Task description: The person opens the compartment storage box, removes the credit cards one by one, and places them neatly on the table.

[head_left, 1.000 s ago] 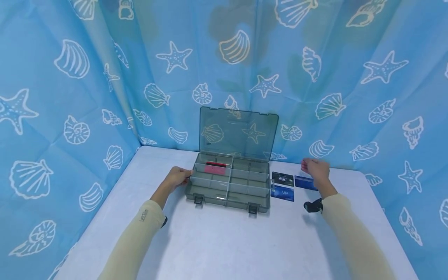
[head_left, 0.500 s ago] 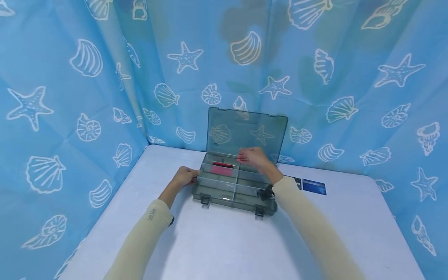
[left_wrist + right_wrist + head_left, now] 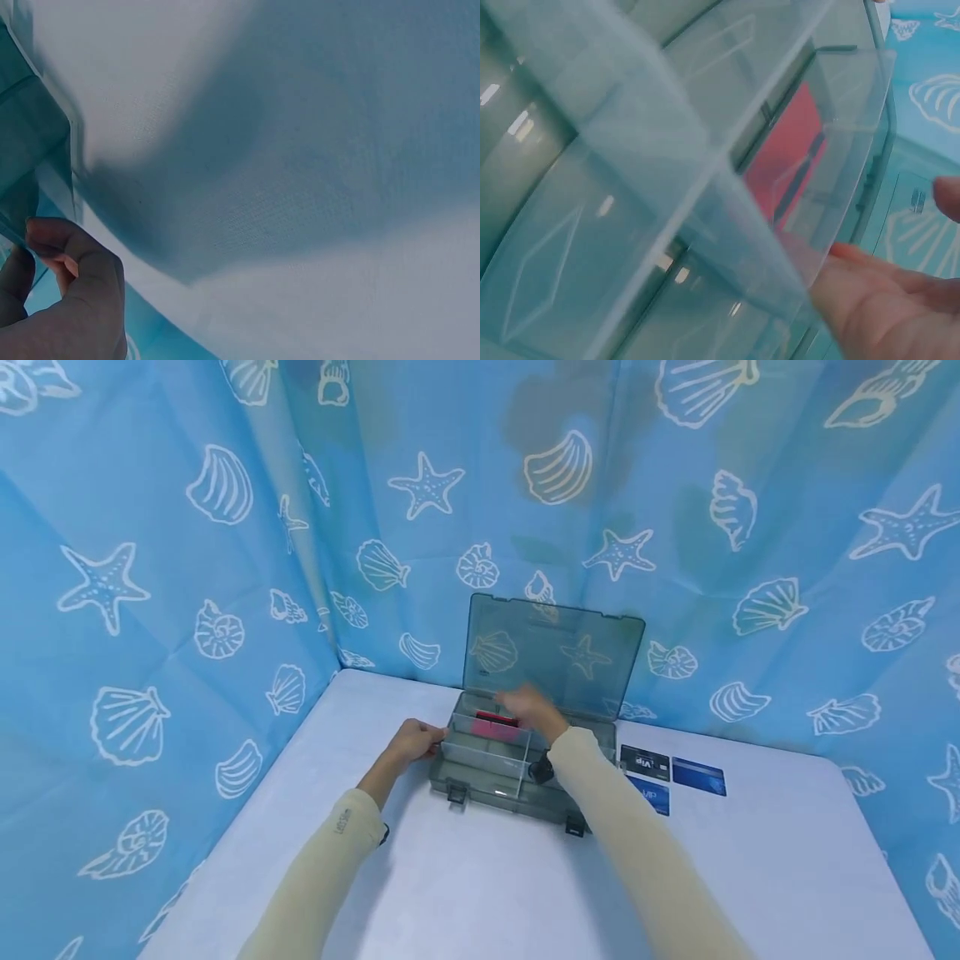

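Note:
A grey see-through plastic organizer box [image 3: 471, 782] stands on the table with its lid [image 3: 555, 643] raised at the back. My left hand [image 3: 411, 742] pinches the box's left edge; in the left wrist view, its thumb and forefinger meet at the corner. My right hand [image 3: 531, 708], blurred, reaches over the rear row of compartments. A red card [image 3: 791, 161] with a black stripe lies in the rear left compartment. Seen from the right wrist, the right fingers [image 3: 855, 277] are at the compartment wall near the card's end, and the thumb [image 3: 949, 196] stands apart from them.
Right of the box lie a black card [image 3: 645, 762] marked "Vip", a blue card [image 3: 699, 775] beside it, and another blue card [image 3: 651, 795] partly behind the right sleeve. A blue shell-patterned curtain [image 3: 420, 577] hangs behind the white table [image 3: 480, 877].
My right hand has moved left from beside the blue card to over the box's rear compartments. The left hand keeps its hold on the box edge. The head view has shifted.

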`<state>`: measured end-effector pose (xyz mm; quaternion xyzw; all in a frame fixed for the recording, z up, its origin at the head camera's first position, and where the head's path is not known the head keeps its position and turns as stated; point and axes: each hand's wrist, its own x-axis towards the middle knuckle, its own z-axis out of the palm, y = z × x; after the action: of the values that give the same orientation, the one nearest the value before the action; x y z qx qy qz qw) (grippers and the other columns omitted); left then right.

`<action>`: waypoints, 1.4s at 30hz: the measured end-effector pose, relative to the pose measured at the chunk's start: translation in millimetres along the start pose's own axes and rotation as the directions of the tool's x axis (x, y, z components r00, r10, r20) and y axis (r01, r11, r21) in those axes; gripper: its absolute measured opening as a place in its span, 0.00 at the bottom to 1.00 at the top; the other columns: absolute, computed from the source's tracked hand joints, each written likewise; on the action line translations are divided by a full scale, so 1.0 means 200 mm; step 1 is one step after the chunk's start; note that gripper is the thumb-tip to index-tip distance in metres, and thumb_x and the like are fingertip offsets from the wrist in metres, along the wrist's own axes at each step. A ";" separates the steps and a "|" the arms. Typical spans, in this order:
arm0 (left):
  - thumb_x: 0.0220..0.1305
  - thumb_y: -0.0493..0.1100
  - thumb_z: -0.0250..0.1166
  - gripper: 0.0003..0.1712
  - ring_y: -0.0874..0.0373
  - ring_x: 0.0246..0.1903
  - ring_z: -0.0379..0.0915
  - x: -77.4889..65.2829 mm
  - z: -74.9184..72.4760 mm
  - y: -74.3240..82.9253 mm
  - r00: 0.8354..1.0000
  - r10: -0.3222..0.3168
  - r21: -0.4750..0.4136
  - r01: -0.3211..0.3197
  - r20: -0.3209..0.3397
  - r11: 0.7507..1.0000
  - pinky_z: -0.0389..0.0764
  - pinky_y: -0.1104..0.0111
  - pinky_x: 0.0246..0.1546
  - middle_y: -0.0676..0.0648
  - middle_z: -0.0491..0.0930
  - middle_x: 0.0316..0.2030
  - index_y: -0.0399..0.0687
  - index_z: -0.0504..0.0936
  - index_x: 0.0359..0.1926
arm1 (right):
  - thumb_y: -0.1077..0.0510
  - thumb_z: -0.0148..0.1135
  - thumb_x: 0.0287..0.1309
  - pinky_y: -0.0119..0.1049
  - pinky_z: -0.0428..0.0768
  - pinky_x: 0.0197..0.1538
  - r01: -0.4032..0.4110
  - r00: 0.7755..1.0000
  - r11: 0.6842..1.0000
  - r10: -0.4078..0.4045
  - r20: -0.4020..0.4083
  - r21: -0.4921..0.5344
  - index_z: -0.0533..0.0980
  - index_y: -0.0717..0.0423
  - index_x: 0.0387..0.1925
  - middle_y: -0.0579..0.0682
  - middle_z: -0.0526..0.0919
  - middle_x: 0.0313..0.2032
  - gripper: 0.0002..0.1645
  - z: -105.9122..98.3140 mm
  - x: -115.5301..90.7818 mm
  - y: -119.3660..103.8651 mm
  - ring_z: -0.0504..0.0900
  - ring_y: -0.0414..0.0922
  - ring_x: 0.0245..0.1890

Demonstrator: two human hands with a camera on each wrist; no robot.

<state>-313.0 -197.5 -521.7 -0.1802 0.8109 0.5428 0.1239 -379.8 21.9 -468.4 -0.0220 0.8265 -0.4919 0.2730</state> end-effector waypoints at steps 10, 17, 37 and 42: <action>0.67 0.47 0.64 0.19 0.52 0.39 0.76 0.01 0.01 0.00 0.999 -0.040 0.004 0.040 -0.004 0.999 0.81 0.66 0.39 0.42 0.79 0.40 0.35 0.80 0.49 | 0.50 0.55 0.68 0.49 0.66 0.66 -0.051 0.999 0.995 0.050 0.005 0.090 0.50 0.67 0.72 0.61 0.53 0.72 0.42 0.03 0.00 0.01 0.59 0.57 0.69; 0.68 0.47 0.63 0.19 0.52 0.36 0.76 -0.01 -0.01 0.02 1.000 -0.007 0.005 0.007 0.002 1.000 0.82 0.66 0.36 0.42 0.79 0.38 0.33 0.81 0.48 | 0.52 0.55 0.68 0.46 0.70 0.64 -0.097 0.995 0.964 0.102 -0.006 0.247 0.51 0.65 0.73 0.61 0.55 0.71 0.41 0.04 0.03 0.00 0.63 0.59 0.66; 0.68 0.47 0.63 0.20 0.53 0.37 0.77 -0.01 -0.01 0.01 1.000 -0.005 -0.009 0.005 0.014 1.000 0.82 0.67 0.37 0.42 0.79 0.38 0.33 0.81 0.48 | 0.57 0.53 0.69 0.43 0.72 0.61 -0.208 0.977 0.827 0.201 0.071 0.522 0.47 0.58 0.75 0.65 0.56 0.69 0.40 0.01 0.06 0.01 0.75 0.50 0.47; 0.68 0.47 0.63 0.19 0.54 0.35 0.77 0.00 -0.01 0.01 1.000 -0.021 -0.014 0.021 0.014 1.000 0.82 0.68 0.35 0.42 0.79 0.37 0.33 0.81 0.47 | 0.65 0.51 0.69 0.38 0.77 0.55 -0.152 0.988 0.872 0.150 0.043 0.466 0.64 0.69 0.66 0.58 0.76 0.48 0.26 0.02 0.09 0.03 0.76 0.39 0.27</action>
<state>-313.6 -198.5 -519.9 -0.1861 0.8041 0.5485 0.1339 -391.5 15.5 -483.0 0.1078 0.6819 -0.6537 0.3100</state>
